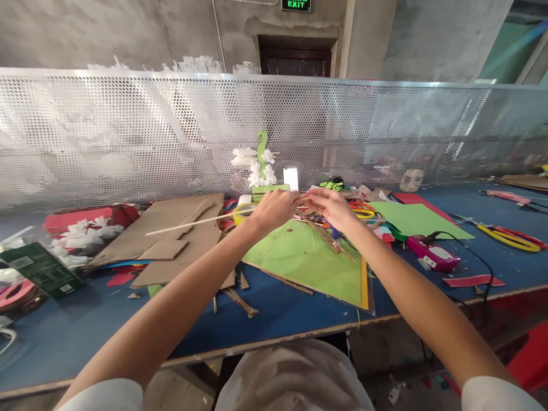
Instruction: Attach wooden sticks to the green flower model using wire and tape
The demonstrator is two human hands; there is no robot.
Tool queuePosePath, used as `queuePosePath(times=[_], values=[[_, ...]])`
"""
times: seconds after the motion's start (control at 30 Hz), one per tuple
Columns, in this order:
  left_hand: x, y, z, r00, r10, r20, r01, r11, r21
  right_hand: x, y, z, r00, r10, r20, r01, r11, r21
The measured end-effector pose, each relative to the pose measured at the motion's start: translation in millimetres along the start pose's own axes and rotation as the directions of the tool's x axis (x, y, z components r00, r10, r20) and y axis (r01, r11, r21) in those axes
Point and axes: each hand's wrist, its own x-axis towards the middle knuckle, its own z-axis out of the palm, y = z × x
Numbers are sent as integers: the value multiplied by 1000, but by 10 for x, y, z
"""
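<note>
Blue worktop (299, 311) all over, with a lime green sheet (308, 257) edged in yellow in the middle. The stick (192, 224) is a pale bare-wood colour, and the cardboard (171, 240) is plain brown. The silver screen (128, 131) at the back is dotted all over with tiny holes. There's also a hot-pink glue gun (432, 254), yellow-and-red scissors (514, 237), white tissue flowers (85, 231) and a red strip (473, 280).
</note>
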Motion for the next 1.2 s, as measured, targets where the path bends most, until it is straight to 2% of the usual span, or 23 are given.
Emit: queuePosePath(times=[0.17, 0.33, 0.43, 0.63, 0.83, 0.97, 1.07, 1.13, 1.2], values=[[14, -68, 21, 1000, 4, 29, -4, 1000, 11, -8, 27, -2, 999, 41, 12, -40, 996, -78], [-20, -152, 103, 992, 124, -15, -122, 986, 113, 26, 109, -64, 994, 107, 12, -104, 986, -132], [-43, -186, 155, 982, 188, -6, -186, 975, 121, 48, 145, -86, 992, 125, 25, -116, 969, -219], [-22, -221, 183, 986, 154, 66, -154, 988, -3, 48, 108, -62, 999, 17, 50, 1, 940, -340], [12, -268, 56, 992, 118, 50, -112, 988, -110, 61, 132, -65, 997, -40, 67, 62, 924, -377], [5, -222, 39, 992, 89, 92, -81, 993, -87, 67, 165, -65, 995, -66, 75, 92, 901, -424], [-2, -142, 45, 987, 105, 123, -99, 994, -53, 41, 176, -43, 989, -135, 67, 150, 844, -514], [-2, -96, 10, 980, 118, 161, -113, 993, -38, 25, 187, -18, 984, -161, 71, 173, 815, -553], [2, -76, -58, 979, 88, 187, -84, 996, -27, 28, 199, 13, 986, -142, 86, 166, 826, -539]])
